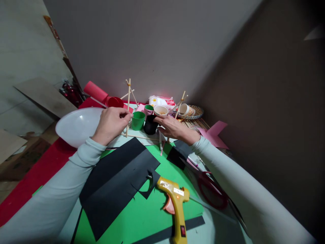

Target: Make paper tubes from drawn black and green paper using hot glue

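My left hand (pixel 111 123) is closed, pinching an upright wooden stick (pixel 128 101) of a stick frame. That stick joins others at a tied top, and a horizontal stick (pixel 138 137) runs along the base. My right hand (pixel 172 128) lies with fingers stretched out, touching a black cup (pixel 150 126). A green cup (pixel 138 120) stands between my hands. Behind the cups are a small pink cup (pixel 148 109) and a paper cup (pixel 160 110). A second stick upright (pixel 179 105) rises beyond my right hand.
A yellow glue gun (pixel 175 203) lies on green paper (pixel 142 213) with black paper sheets (pixel 114 179). Red-handled scissors (pixel 212 191) lie right. A white bowl (pixel 76 125) sits left, a woven tray (pixel 196 112) and pink paper (pixel 214 134) at the back right, walls close behind.
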### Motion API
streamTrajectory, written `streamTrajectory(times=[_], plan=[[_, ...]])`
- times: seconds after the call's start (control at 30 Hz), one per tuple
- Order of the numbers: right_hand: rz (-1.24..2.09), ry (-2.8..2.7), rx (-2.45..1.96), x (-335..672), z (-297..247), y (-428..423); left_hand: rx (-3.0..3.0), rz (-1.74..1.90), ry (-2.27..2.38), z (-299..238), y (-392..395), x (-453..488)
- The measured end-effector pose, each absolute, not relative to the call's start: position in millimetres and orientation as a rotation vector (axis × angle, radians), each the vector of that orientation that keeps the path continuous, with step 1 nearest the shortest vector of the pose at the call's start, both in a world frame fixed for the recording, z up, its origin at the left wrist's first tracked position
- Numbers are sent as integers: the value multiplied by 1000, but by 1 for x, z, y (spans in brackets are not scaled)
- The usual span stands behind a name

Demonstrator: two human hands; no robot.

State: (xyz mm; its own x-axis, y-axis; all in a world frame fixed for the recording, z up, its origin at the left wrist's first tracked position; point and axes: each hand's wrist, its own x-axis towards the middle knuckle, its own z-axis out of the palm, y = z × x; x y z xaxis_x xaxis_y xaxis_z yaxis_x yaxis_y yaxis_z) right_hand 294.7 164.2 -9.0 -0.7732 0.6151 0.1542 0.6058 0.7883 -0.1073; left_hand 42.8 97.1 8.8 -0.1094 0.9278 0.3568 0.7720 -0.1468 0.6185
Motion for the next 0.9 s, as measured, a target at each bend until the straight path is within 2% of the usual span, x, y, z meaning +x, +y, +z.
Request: streamTrajectory(times=[0.17,0.37,0.6,0.9], plan=[[9,-2655,-997,311,12,138,1953,1119,1889,12,95,43],[131,-2589,-1171,351,20,72,1975,1077,1854,19,84,41],[297,-2585,-1344,389,-2,-17,2160,922,1686,15,66,44],[240,-2619,-1277,388,-39,-66,2432,524,1629,-16,-4,34]])
